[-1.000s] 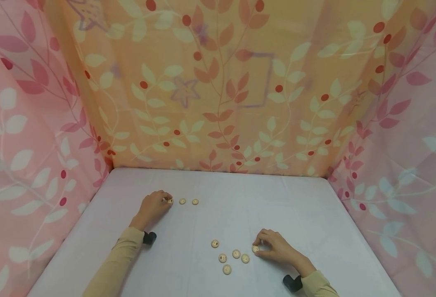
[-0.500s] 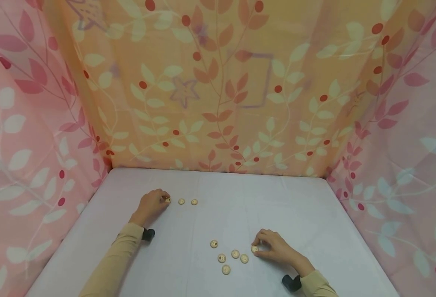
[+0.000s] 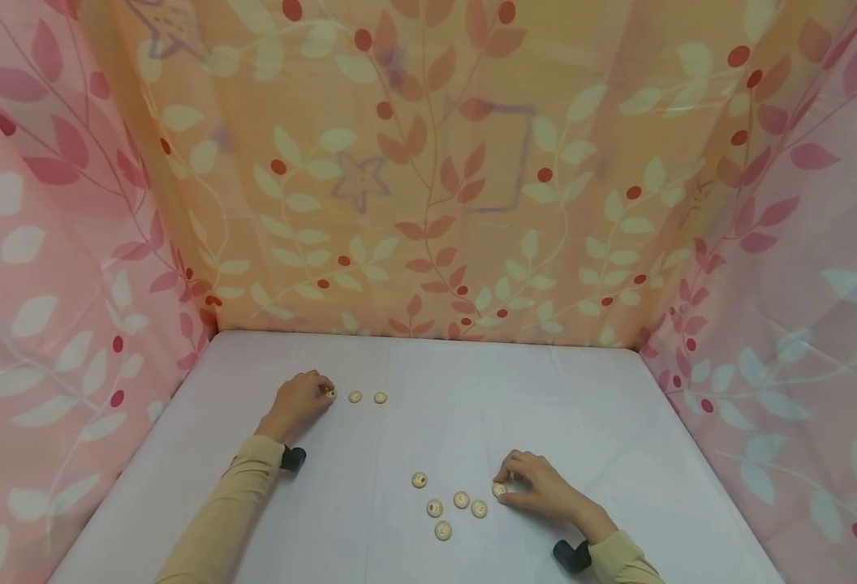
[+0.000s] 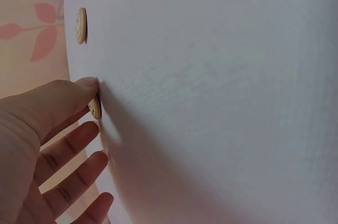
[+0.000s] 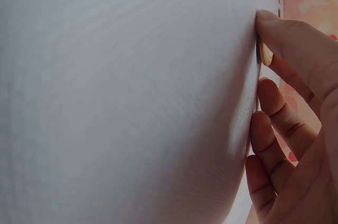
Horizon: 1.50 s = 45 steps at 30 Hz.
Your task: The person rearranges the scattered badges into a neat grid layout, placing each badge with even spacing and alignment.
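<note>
At the far left of the table, my left hand (image 3: 299, 405) pinches a small round wooden disc (image 4: 95, 108) between thumb and index finger. In the left wrist view, the disc stands close to the white cloth and the other fingers are spread. Two similar discs, one nearer (image 3: 355, 397) and one farther right (image 3: 381, 397), lie in a row beside that hand. Toward the front right, my right hand (image 3: 541, 487) grips another wooden disc (image 5: 266, 52) by its edges, thumb against the near side. Parts of both discs are hidden behind fingers.
Several marked wooden discs lie loosely grouped left of the right hand, among them one with a dark spot (image 3: 419, 480) and one at the front (image 3: 443, 530). The white-covered table (image 3: 545, 405) is bordered by a patterned yellow curtain (image 3: 428, 268) and pink side curtains (image 3: 823, 324).
The head view has drifted slightly, shifting everything a little to the left. Both hands keep hold of their discs in almost the same places, and the loose discs have stayed put.
</note>
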Available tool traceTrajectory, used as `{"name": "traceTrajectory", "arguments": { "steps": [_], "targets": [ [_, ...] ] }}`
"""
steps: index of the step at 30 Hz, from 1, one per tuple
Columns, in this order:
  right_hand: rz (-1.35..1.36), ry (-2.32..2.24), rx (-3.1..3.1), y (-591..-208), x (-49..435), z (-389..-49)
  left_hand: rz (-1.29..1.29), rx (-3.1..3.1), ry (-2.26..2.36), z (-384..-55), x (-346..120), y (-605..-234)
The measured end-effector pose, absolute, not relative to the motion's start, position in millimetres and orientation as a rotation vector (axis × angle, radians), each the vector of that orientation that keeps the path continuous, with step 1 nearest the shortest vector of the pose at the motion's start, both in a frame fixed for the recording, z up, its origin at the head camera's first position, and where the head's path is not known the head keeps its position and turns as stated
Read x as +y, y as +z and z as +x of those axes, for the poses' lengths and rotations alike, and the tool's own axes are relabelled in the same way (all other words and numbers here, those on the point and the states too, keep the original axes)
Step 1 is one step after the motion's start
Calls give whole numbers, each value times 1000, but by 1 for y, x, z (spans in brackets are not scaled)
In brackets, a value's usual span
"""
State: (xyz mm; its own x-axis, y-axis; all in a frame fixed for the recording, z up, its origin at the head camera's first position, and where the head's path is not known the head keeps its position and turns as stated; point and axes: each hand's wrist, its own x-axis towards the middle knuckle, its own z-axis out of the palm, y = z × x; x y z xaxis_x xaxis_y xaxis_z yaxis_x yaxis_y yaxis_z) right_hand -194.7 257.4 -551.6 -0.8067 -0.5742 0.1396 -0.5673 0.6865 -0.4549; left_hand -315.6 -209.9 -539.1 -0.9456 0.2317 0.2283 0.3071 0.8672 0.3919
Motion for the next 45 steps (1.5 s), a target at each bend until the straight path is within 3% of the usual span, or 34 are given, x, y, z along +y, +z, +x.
{"name": "traceTrajectory", "arguments": {
  "steps": [17, 45],
  "targets": [
    [-1007, -756, 2874, -554, 256, -194, -397, -2856, -614, -308, -206, -539],
    [-934, -768, 2863, -551, 257, -194, -543, -2806, -718, -268, -158, -519]
  ]
}}
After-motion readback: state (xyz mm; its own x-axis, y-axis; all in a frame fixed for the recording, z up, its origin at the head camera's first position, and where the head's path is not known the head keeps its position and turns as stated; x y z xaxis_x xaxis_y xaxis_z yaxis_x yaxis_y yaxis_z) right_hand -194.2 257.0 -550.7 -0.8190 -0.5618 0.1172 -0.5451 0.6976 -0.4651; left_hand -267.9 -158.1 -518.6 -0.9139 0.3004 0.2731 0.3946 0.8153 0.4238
